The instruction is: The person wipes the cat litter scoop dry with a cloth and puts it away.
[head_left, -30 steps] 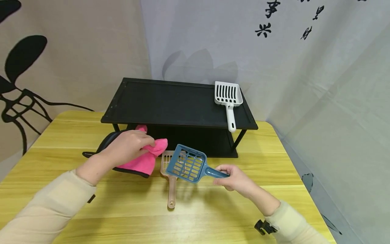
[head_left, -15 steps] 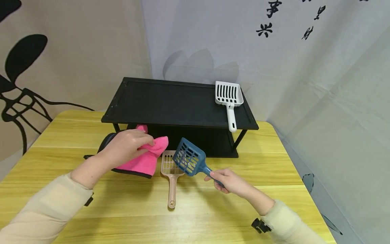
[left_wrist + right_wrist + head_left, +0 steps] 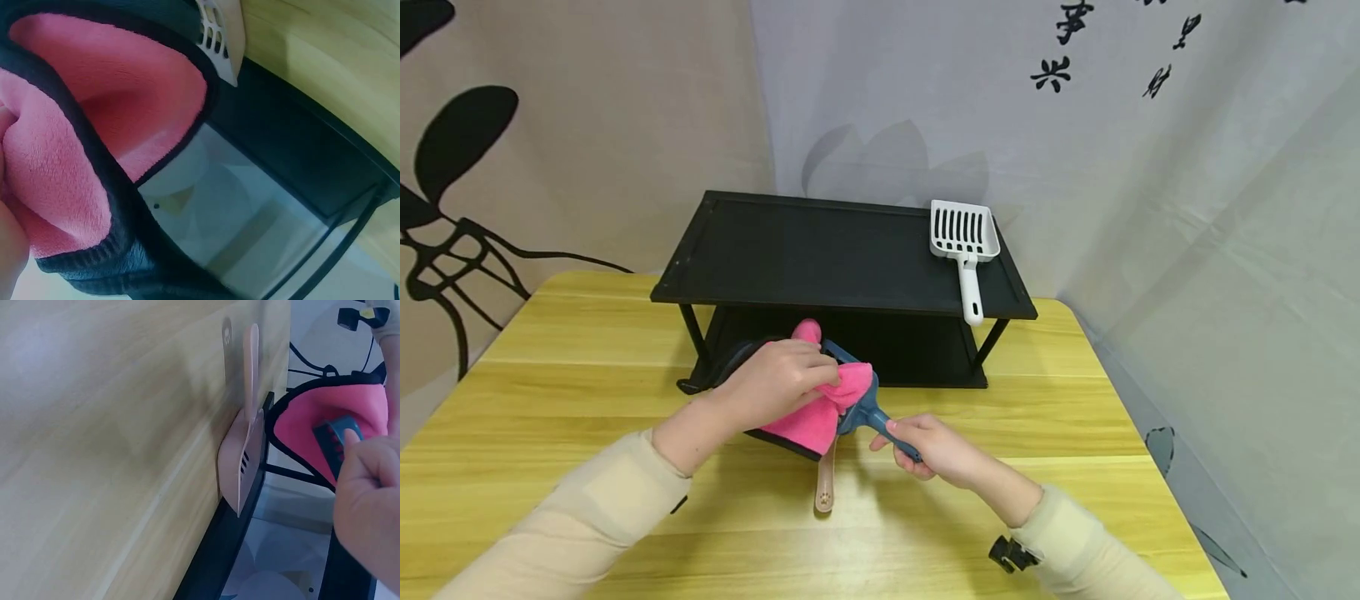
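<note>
My left hand [image 3: 775,382] grips a pink plush cloth [image 3: 805,427] with a black edging and dark back. My right hand [image 3: 934,450] holds a blue slotted litter scoop [image 3: 871,414] by its handle. The cloth overlaps the scoop's head in the head view, hiding most of it. From the right wrist, the blue scoop [image 3: 342,434] shows against the cloth's pink side [image 3: 303,422]. Under both hands a beige litter scoop [image 3: 825,485] lies on the table, its head hidden by the cloth in the head view; the right wrist view shows that head [image 3: 237,450].
A two-tier black rack [image 3: 805,258] stands behind the hands. On its upper shelf, at the right, a white litter scoop [image 3: 965,233] lies with its handle over the front edge. The wooden table [image 3: 1045,400] meets a hanging fabric backdrop [image 3: 865,92].
My left hand has carried the cloth rightward until it overlaps the blue scoop's head. My right hand turned the scoop and moved slightly left. The beige and white scoops stayed put.
</note>
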`<control>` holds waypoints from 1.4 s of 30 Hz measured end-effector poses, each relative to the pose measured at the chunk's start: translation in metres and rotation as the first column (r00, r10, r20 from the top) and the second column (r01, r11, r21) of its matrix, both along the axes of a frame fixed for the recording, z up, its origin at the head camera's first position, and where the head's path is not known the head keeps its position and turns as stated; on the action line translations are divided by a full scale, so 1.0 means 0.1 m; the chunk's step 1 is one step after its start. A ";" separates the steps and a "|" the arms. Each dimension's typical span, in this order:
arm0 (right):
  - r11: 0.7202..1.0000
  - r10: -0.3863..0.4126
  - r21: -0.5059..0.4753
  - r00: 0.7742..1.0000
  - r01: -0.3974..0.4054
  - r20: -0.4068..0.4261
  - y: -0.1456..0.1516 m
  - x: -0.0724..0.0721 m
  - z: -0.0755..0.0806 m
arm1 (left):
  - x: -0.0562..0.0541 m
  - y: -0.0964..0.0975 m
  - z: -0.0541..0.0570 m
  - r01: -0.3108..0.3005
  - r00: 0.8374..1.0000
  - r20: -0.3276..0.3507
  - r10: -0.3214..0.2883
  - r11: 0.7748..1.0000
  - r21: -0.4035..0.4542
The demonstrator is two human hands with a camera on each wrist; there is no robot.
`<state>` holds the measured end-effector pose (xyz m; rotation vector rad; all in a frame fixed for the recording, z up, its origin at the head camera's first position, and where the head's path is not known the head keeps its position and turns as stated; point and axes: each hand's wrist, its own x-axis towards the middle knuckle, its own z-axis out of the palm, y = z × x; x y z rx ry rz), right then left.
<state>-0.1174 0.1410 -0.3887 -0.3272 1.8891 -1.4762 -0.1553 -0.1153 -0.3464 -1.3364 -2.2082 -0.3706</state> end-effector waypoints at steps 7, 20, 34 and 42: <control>0.999 0.014 -0.032 0.999 -0.015 -0.031 0.07 0.02 0.04 | -0.02 -0.02 0.02 0.008 1.000 0.013 -0.009 1.000 0.013; 0.997 0.049 -0.059 0.996 -0.054 -0.070 0.28 0.03 0.11 | -0.08 -0.22 0.02 -0.071 0.997 0.005 0.071 0.997 -0.027; 0.980 0.108 -0.150 0.986 -0.127 -0.125 0.46 0.02 0.39 | -0.04 -0.59 -0.09 -0.224 0.968 0.096 0.230 0.972 -0.070; 0.951 -0.052 -0.309 0.993 0.017 -0.106 0.35 -0.07 0.64 | 0.00 -0.67 -0.10 -0.245 0.963 0.082 0.257 0.961 -0.132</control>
